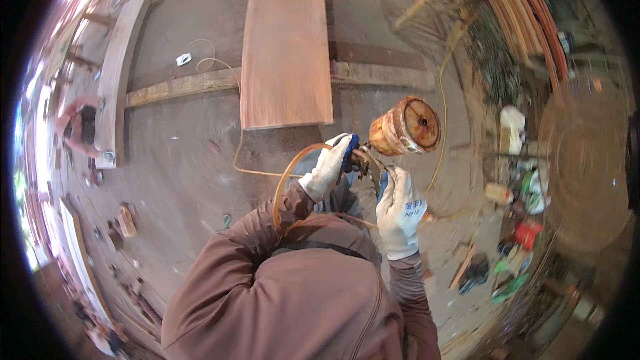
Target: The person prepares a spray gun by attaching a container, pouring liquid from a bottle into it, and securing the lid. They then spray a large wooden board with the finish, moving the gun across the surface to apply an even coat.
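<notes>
My left hand [325,168], in a white glove with blue on the fingers, is closed around a small, stained metal spray gun [363,159]. A yellowish hose [283,183] loops beside my left wrist and up to that hand. From the right, my right hand [399,210], gloved the same way, has its fingers bent against the gun's near side; its grip is partly hidden. Just beyond both hands is a brown-stained bucket [388,132] with a dark hole in its top. A reddish-brown wooden plank [287,60] ends just ahead of my left hand.
A timber beam [183,87] crosses under the plank. At the left, another person [79,127] bends beside a second long board [120,80]. Thin yellow hose [238,153] trails over the floor. Bags and scraps [527,233] litter the right, below stacked wood strips [527,13].
</notes>
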